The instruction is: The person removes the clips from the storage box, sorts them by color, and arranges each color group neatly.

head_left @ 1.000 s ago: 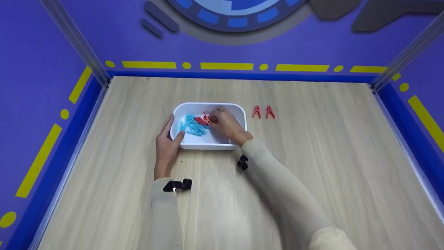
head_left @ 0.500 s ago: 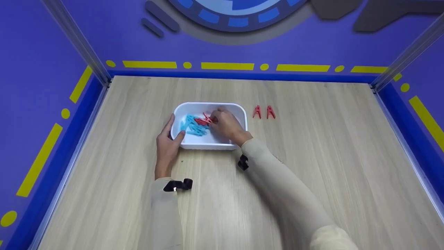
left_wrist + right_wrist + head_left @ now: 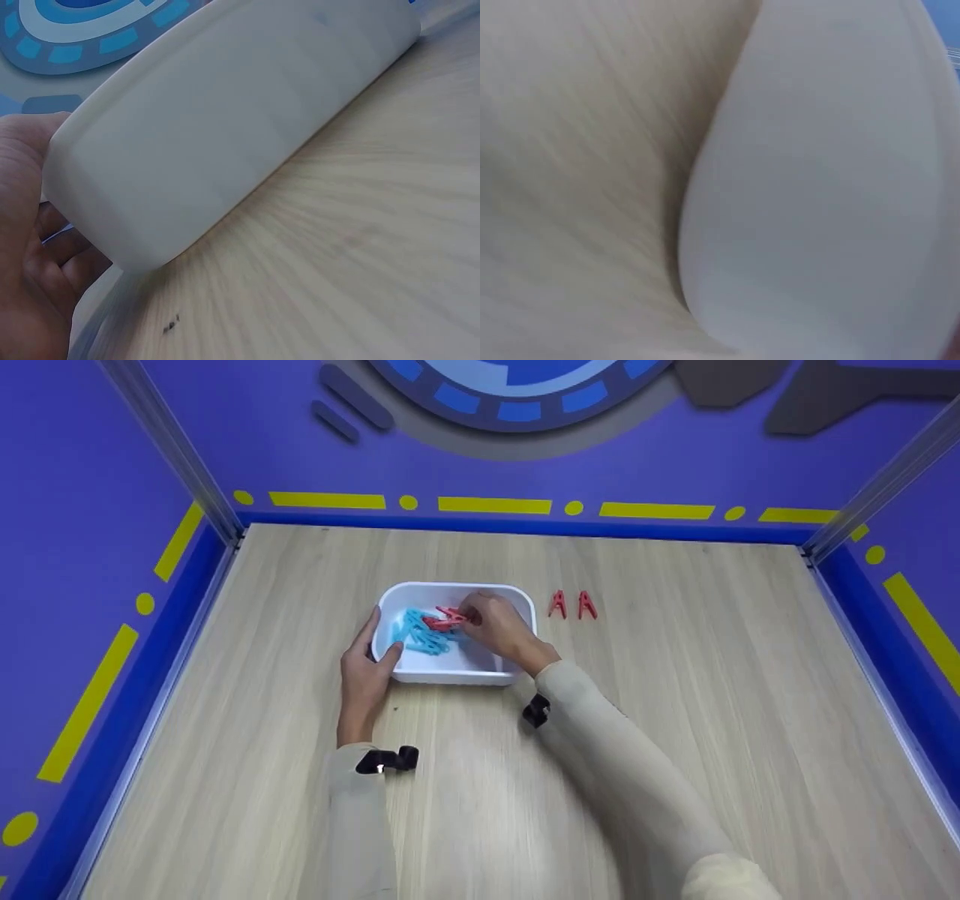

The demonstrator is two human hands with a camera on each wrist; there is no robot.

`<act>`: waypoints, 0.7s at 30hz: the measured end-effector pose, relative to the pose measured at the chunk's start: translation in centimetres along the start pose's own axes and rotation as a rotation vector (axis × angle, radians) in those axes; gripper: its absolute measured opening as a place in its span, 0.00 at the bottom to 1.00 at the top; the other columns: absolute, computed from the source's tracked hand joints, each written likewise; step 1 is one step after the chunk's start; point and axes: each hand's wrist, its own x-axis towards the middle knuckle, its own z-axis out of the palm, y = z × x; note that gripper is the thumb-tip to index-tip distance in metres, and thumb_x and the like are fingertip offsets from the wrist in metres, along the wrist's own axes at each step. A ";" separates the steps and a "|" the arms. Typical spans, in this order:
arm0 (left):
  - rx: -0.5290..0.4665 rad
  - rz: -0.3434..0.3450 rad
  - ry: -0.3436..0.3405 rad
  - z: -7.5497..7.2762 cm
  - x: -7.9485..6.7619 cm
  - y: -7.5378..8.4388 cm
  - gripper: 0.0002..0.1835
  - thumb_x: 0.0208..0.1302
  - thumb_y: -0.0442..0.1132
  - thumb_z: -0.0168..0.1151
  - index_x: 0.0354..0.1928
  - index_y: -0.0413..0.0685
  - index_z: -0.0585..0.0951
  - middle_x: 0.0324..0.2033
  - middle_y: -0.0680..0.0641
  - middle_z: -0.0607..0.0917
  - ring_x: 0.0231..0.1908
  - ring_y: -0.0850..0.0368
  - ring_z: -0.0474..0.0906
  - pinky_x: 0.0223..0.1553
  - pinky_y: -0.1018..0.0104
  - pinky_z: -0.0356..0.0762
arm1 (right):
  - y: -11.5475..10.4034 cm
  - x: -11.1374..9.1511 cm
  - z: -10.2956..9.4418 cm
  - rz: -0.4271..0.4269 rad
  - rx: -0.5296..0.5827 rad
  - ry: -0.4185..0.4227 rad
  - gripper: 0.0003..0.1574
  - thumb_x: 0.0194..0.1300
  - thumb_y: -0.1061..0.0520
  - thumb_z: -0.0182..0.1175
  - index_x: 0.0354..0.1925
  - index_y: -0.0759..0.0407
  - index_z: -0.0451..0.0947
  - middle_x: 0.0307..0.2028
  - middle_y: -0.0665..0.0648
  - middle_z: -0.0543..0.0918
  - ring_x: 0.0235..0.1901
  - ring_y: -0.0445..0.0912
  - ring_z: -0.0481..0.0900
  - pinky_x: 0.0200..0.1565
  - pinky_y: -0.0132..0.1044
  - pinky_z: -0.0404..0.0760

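My left hand holds the white plastic tub by its left end, thumb over the rim and fingers along the outside. The left wrist view shows the same hand around the corner of the tub wall. Reaching inside over the right part of the tub, my right hand pinches a red clothespin at its fingertips. Other red clothespins lie just beneath it, against a pile of light blue clothespins. In the right wrist view, the tub wall hides the fingers.
To the right of the tub, two red clothespins, one nearer and one farther right, lie side by side on the wooden table. A blue-purple panel wall rises along the back, with further panels at both sides.
My right hand has shifted slightly right, and the red clothespin at its fingertips has lifted and turned a little. The left hand stays on the tub.
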 end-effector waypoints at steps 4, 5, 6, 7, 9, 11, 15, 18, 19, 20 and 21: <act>0.004 -0.005 -0.005 0.0 0.0 0.0 0.38 0.73 0.35 0.67 0.81 0.46 0.65 0.80 0.48 0.65 0.79 0.53 0.57 0.77 0.60 0.58 | 0.0 -0.6 -1.2 0.009 0.013 -0.010 0.12 0.72 0.63 0.68 0.52 0.65 0.85 0.45 0.59 0.85 0.42 0.49 0.81 0.49 0.39 0.85; 0.006 -0.006 -0.005 0.0 0.0 0.0 0.38 0.73 0.35 0.67 0.81 0.47 0.65 0.80 0.48 0.65 0.79 0.53 0.57 0.77 0.60 0.58 | 0.0 -0.8 -1.5 0.013 0.017 -0.013 0.12 0.73 0.62 0.69 0.52 0.64 0.85 0.45 0.58 0.85 0.42 0.49 0.81 0.49 0.38 0.85; 0.001 -0.010 -0.006 0.0 0.1 0.0 0.38 0.73 0.35 0.68 0.81 0.46 0.65 0.80 0.48 0.65 0.79 0.53 0.57 0.78 0.60 0.58 | 0.0 -1.0 -1.8 0.016 0.023 -0.014 0.12 0.73 0.61 0.68 0.53 0.64 0.85 0.45 0.58 0.85 0.42 0.49 0.81 0.49 0.38 0.85; -0.005 -0.008 -0.005 0.0 0.1 0.0 0.38 0.73 0.35 0.68 0.81 0.46 0.66 0.79 0.48 0.66 0.79 0.53 0.57 0.78 0.60 0.58 | 0.1 -1.2 -2.1 0.019 0.028 -0.015 0.13 0.73 0.61 0.68 0.53 0.63 0.85 0.45 0.57 0.84 0.42 0.48 0.80 0.49 0.37 0.85; -0.010 -0.002 -0.004 0.0 0.1 -0.1 0.38 0.73 0.34 0.68 0.81 0.46 0.66 0.79 0.48 0.66 0.79 0.53 0.58 0.78 0.61 0.58 | 0.2 -1.6 -2.8 0.014 0.038 -0.011 0.13 0.73 0.61 0.68 0.54 0.62 0.85 0.46 0.57 0.83 0.43 0.48 0.80 0.49 0.36 0.85; -0.015 0.006 -0.002 0.0 0.1 -0.1 0.38 0.72 0.33 0.68 0.81 0.45 0.66 0.79 0.47 0.66 0.79 0.53 0.58 0.77 0.61 0.58 | 0.3 -2.0 -3.4 0.009 0.041 0.001 0.12 0.73 0.61 0.68 0.53 0.61 0.86 0.46 0.57 0.84 0.43 0.48 0.81 0.50 0.37 0.86; -0.014 0.022 0.001 0.0 0.0 -0.2 0.38 0.72 0.33 0.68 0.81 0.44 0.66 0.79 0.47 0.67 0.79 0.53 0.59 0.77 0.60 0.59 | 0.7 -2.9 -4.5 0.024 0.051 0.012 0.10 0.72 0.64 0.69 0.51 0.61 0.87 0.45 0.57 0.84 0.43 0.49 0.82 0.51 0.38 0.87; -0.007 0.023 0.001 0.0 0.1 -0.3 0.38 0.72 0.33 0.67 0.81 0.44 0.66 0.79 0.46 0.66 0.79 0.52 0.59 0.77 0.60 0.59 | 1.0 -3.4 -5.0 0.037 0.049 0.011 0.10 0.71 0.65 0.69 0.50 0.61 0.87 0.45 0.57 0.84 0.43 0.49 0.83 0.51 0.39 0.87; -0.007 0.022 -0.001 0.0 0.1 -0.3 0.38 0.72 0.33 0.67 0.81 0.44 0.65 0.79 0.46 0.66 0.79 0.52 0.58 0.77 0.60 0.58 | 1.2 -3.6 -5.2 0.037 0.047 0.012 0.10 0.71 0.65 0.69 0.50 0.61 0.87 0.45 0.57 0.84 0.44 0.48 0.83 0.52 0.39 0.87; -0.009 0.020 -0.002 0.0 0.1 -0.3 0.38 0.72 0.33 0.67 0.81 0.45 0.65 0.79 0.46 0.66 0.79 0.53 0.58 0.78 0.60 0.58 | 1.3 -3.7 -5.3 0.036 0.048 0.015 0.11 0.71 0.65 0.69 0.51 0.61 0.88 0.46 0.57 0.84 0.44 0.48 0.83 0.53 0.39 0.87; -0.006 0.017 -0.002 0.0 0.1 -0.3 0.38 0.72 0.33 0.67 0.81 0.45 0.65 0.79 0.46 0.66 0.79 0.53 0.58 0.78 0.60 0.58 | 1.4 -3.9 -5.5 0.028 0.045 0.024 0.11 0.71 0.65 0.70 0.51 0.61 0.88 0.46 0.57 0.85 0.44 0.49 0.83 0.53 0.40 0.87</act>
